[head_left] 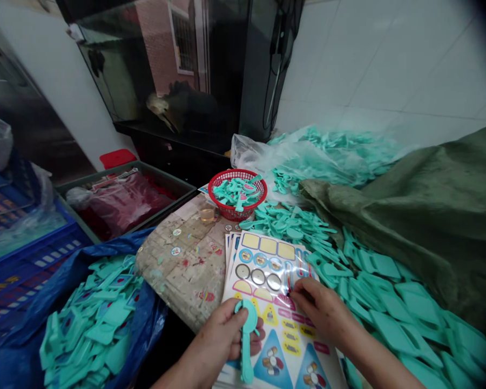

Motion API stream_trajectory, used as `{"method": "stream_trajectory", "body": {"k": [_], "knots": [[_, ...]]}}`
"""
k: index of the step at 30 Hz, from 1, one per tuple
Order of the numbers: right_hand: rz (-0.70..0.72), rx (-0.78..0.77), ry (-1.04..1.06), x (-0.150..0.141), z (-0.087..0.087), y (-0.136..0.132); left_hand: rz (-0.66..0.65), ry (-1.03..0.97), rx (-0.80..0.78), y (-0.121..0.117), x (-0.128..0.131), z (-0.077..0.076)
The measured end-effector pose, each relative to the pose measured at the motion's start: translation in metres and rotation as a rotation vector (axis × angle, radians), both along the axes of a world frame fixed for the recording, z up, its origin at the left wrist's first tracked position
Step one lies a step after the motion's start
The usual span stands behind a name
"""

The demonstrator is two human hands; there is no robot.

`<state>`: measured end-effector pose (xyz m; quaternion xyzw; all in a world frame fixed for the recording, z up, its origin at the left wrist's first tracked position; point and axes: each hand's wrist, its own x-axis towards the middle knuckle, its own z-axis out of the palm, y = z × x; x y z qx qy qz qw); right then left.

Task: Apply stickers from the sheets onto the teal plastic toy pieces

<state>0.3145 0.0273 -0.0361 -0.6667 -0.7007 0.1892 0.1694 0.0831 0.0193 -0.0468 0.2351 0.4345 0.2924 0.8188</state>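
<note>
My left hand (222,337) is closed around a teal plastic toy piece (247,335) with a round head and a long handle, held over the lower edge of a sticker sheet (267,281). My right hand (322,310) rests on that sheet, its fingertips pinched at a pink sticker near the sheet's middle. The sheet shows round, triangular and rectangular stickers and lies on top of a stack of similar sheets.
A red basket (237,193) of teal pieces stands behind the sheets. Loose teal pieces (372,286) cover the right side beside a green cloth (429,216). A blue bag (93,319) of stickered pieces sits left. Crates and a dark glass tank stand behind.
</note>
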Motion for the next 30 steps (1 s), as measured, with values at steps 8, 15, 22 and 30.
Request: {"method": "stream_trajectory", "body": {"k": [8,15,22,30], "knots": [[-0.029,-0.02,0.002,-0.002,-0.005,0.004,-0.05,0.051,0.022,0.001,0.0,0.003],[-0.057,-0.044,0.022,-0.003,-0.006,0.005,-0.068,0.08,0.032,0.002,0.001,0.008],[-0.022,-0.07,0.046,-0.006,0.002,0.007,-0.062,0.109,0.021,0.002,0.001,0.01],[-0.018,-0.029,-0.04,-0.005,0.0,0.009,-0.044,0.089,0.036,0.001,0.002,0.002]]}}
